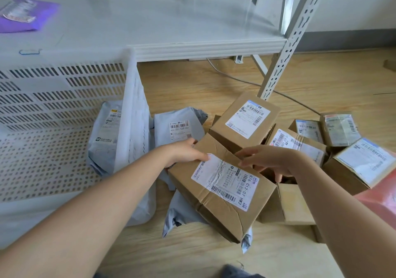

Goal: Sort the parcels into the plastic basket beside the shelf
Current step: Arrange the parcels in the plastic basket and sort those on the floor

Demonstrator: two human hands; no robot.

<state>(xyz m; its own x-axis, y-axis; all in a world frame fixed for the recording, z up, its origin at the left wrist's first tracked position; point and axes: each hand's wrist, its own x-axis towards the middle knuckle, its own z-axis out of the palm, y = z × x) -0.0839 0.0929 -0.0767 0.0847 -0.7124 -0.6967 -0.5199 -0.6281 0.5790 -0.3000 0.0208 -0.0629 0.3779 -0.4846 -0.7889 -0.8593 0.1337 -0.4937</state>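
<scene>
Left hand [186, 151]: on the far left edge of the cardboard box [220, 186], thumb lying across the top face at the label corner, fingers wrapped over the edge and out of sight. Clamped on the box.
Right hand [271, 158]: at the box's far right corner, fingers spread and curled, tips touching or just above the top face. Cannot tell whether it grips or only rests; not closed round anything visible.
Cardboard box: between the two hands, tilted, creased lid, white shipping label [225, 180] facing up. Its lower end lies over a grey poly mailer [182, 212] on the wooden floor [192, 254].
Plastic basket [64, 97]: white, perforated, left of the left hand, just beside the held box. One grey bagged parcel [105, 136] leans inside against its right wall.
Second grey mailer [179, 126]: on the floor just beyond the left hand, outside the basket wall.
Stacked box [245, 119]: beyond both hands, label up, sitting on other cartons.
Other boxes [340, 130]: right of the right hand, a loose cluster, labels up.
Open carton [293, 202]: under the right wrist.
Pink bag [379, 194]: far right edge, partly cut off.
Shelf [192, 31]: white metal, beyond the pile; purple packet [25, 14] on it far left.
</scene>
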